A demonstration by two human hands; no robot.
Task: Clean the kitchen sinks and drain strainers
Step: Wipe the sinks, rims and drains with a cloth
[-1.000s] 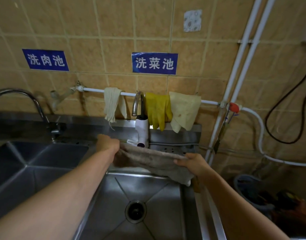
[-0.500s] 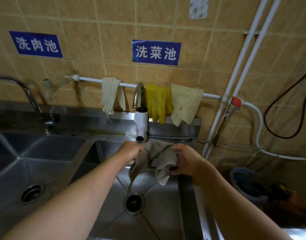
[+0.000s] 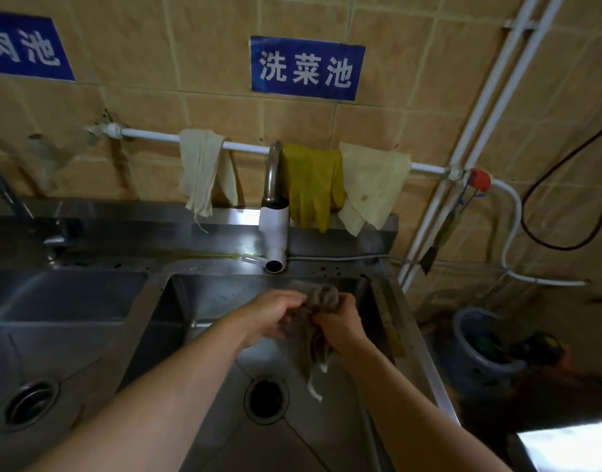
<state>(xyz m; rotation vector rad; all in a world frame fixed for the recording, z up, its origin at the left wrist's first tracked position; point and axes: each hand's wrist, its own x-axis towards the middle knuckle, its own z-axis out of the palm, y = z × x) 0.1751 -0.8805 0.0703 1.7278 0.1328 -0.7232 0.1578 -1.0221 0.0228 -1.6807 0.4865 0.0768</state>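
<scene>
Both hands grip a bunched grey-brown rag (image 3: 321,296) over the right steel sink (image 3: 221,294). My left hand (image 3: 274,315) holds its left side and my right hand (image 3: 340,327) is wrapped round its right side. A twisted tail of the rag hangs below my right hand, and whitish water runs from it toward the basin. The round drain (image 3: 266,399) of this sink lies below the hands. The left sink (image 3: 71,301) has its own drain strainer (image 3: 29,405) at the lower left. A tap with a white spout (image 3: 275,233) stands behind the right sink.
On a white wall pipe (image 3: 150,135) hang a pale cloth (image 3: 201,172), yellow rubber gloves (image 3: 313,185) and a cream cloth (image 3: 372,185). A second tap (image 3: 7,195) stands at far left. A bucket (image 3: 480,345) sits on the floor to the right.
The rag was stretched flat between both hands, then gathered. Now it is bunched tight between hands that have come together, lower over the sink, with liquid dripping from it.
</scene>
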